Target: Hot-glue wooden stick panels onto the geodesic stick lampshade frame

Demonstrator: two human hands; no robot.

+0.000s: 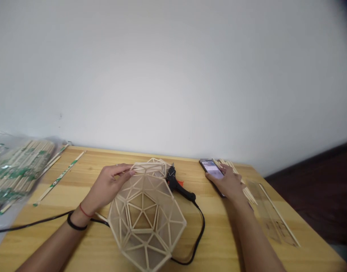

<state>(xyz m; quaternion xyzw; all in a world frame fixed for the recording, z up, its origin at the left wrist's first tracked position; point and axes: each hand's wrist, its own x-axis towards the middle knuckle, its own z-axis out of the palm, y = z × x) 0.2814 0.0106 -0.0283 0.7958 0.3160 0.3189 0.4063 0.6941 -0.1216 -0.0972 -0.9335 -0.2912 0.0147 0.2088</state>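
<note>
A bowl-like lattice of wooden sticks (pixel 143 231), built from triangles with thin greyish panels in many of them, stands on the table in front of me. My left hand (pixel 108 185) is closed at its upper left rim, thumb and fingers pinching the stick edge. Over to the right, my right hand (pixel 228 183) lies across a smartphone (pixel 214 170) with a lit screen; the thumb is at its left edge and the fingers at its right side. Just right of the lattice's rim is a black glue gun (pixel 179 185), its cord curving down behind the lattice.
Packs of wrapped chopsticks (pixel 23 166) in clear plastic lie at the left. A wrapped chopstick (pixel 60 178) rests nearby. Loose sticks (pixel 250 196) lie beside the phone, and a clear ruler-like sheet (pixel 265 211) with a long stick (pixel 279 215) is farther right. The wall (pixel 173 83) rises behind the table.
</note>
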